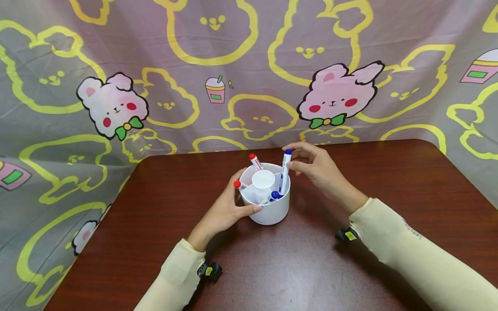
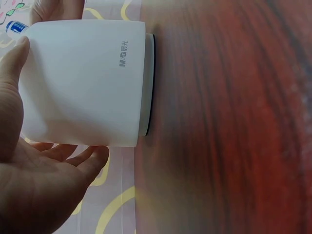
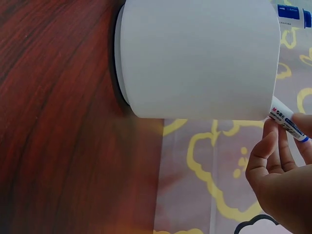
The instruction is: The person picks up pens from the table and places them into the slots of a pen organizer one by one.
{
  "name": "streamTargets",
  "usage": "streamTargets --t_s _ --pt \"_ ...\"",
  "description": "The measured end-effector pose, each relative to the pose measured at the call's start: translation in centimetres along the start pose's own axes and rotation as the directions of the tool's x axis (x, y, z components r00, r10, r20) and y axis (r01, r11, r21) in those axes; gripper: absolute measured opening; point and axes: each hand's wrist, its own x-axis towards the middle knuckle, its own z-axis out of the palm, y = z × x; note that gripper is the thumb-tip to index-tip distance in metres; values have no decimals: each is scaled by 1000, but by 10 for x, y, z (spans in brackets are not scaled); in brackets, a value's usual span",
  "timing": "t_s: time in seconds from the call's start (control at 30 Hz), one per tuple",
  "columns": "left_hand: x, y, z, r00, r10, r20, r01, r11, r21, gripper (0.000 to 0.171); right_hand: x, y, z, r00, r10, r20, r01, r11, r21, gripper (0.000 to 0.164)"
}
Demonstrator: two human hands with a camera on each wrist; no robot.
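A round white pen holder (image 1: 269,214) with inner dividers stands on the table. My left hand (image 1: 223,209) grips its left side, the thumb along the near rim and the fingers round the far side. With thumb and fingers my right hand (image 1: 320,168) pinches a blue-capped marker (image 1: 285,172), which stands nearly upright with its lower end inside the holder's right compartment. Another marker with a blue cap (image 1: 274,195) leans at the near rim. Two red-capped markers are in the holder too, one at the back (image 1: 254,160) and one at the left (image 1: 238,185).
The dark brown wooden table (image 1: 311,268) spreads around the holder on all sides. Behind its far edge hangs a curtain (image 1: 249,77) printed with cartoon animals.
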Motion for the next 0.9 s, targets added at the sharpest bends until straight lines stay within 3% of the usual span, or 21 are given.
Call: streamTargets --t_s 0.9 --pt "0 -2 0 1000 -1 0 1 1000 1 100 -8 6 3 996 79 38 -74 990 -117 30"
